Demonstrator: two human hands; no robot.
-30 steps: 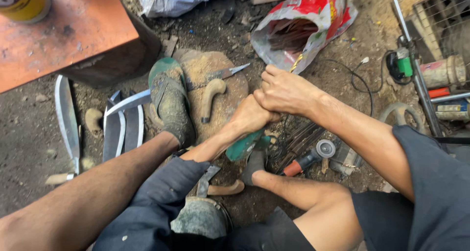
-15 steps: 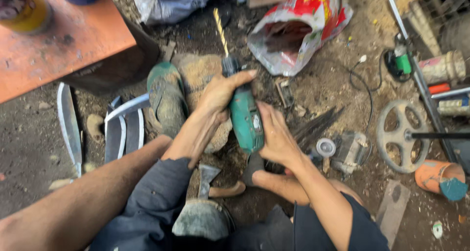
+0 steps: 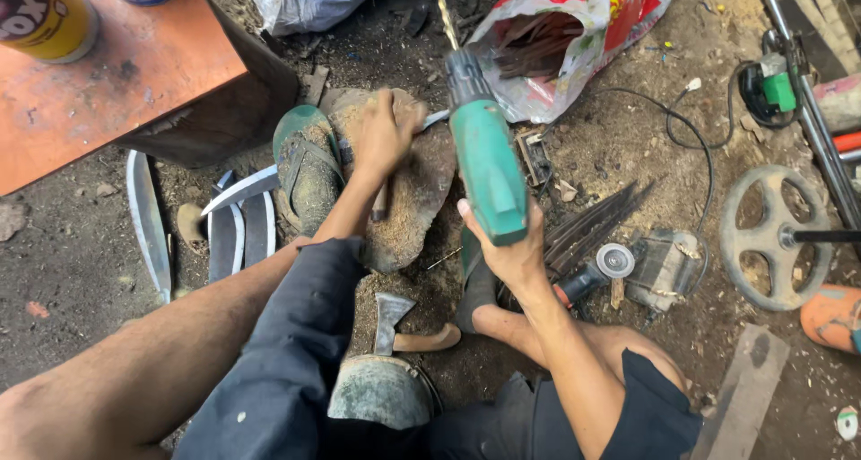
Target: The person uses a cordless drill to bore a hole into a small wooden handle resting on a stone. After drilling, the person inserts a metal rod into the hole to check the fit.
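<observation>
Dirt workshop floor [image 3: 628, 155]: right hand [image 3: 507, 249] grips, fingers clamped, a green electric drill [image 3: 484, 160]; left hand [image 3: 387, 135] fingers close around a knife handle [image 3: 381, 200] on the stone [image 3: 413, 200].

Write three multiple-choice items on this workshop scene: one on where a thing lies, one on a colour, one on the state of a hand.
1. Where does the small axe lie?
A. on the orange table
B. on the ground between the person's legs
C. inside the red and white bag

2. What colour is the body of the drill?
A. green
B. yellow
C. black

3. What is the right hand doing?
A. resting flat on the ground
B. gripping the drill's handle
C. holding a curved blade

Answers: 1 B, it rests on the dirt below the stone block. 2 A, its casing is green. 3 B, its fingers wrap the handle, while the left hand presses on the block.
</observation>
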